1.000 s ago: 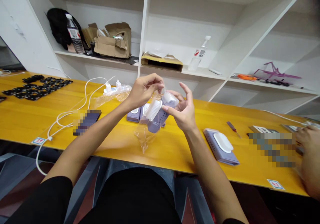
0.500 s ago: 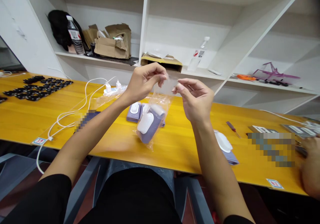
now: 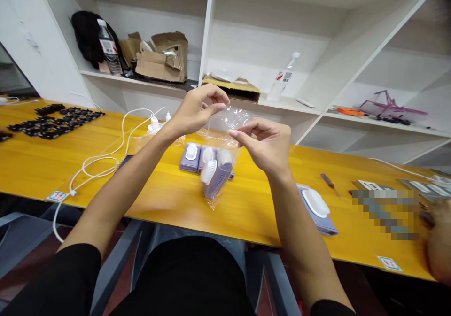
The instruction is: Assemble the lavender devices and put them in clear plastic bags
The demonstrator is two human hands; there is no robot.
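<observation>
A clear plastic bag (image 3: pixel 225 126) hangs above the table from both my hands. Inside it is a purple device (image 3: pixel 221 173) with a white ribbed oval part on one face, tilted in the bag. My left hand (image 3: pixel 202 109) pinches the bag's upper left edge between thumb and fingers. Lower down on the opposite side, my right hand (image 3: pixel 269 142) pinches the bag's right edge. Behind the bag, similar purple devices (image 3: pixel 190 158) lie on the table, partly hidden by it. Another purple device with a white oval part (image 3: pixel 316 204) lies beyond my right forearm.
A screwdriver (image 3: pixel 329 183) lies right of my hands. White cables (image 3: pixel 84 168) run across the left side near a power strip (image 3: pixel 155 127). Several black parts (image 3: pixel 56 123) cover the far left. Shelves behind hold bottles (image 3: pixel 109 48) and a torn cardboard box (image 3: pixel 162 60). A co-worker's arm (image 3: pixel 440 241) is at right.
My right hand has moved left and slightly down along the bag. The bag and device have turned, so the device now shows more of its narrow side.
</observation>
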